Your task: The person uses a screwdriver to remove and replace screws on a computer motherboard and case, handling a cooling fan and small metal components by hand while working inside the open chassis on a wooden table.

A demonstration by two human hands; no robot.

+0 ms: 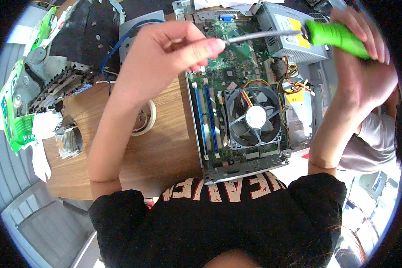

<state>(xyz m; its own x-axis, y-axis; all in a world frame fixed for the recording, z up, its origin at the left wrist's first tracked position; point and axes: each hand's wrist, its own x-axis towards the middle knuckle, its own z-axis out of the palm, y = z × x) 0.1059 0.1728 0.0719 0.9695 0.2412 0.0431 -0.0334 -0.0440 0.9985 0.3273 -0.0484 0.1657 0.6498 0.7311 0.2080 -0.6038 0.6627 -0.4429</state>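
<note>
A screwdriver with a bright green handle and a long grey shaft is held almost level above an open computer case. My right hand, slightly blurred, is closed on the handle. At the shaft's far end, the thumb and forefinger of my left hand pinch the tip; whether a small screw is there too I cannot make out. Below lies the green motherboard with blue and white memory slots. A square grey cooling fan with a white hub sits on its near part.
A silver power supply stands at the case's far right, with bundled coloured wires beside it. On the wooden table are a round container, a finned heatsink, green packaging and dark parts. Another person's grey sleeve shows at right.
</note>
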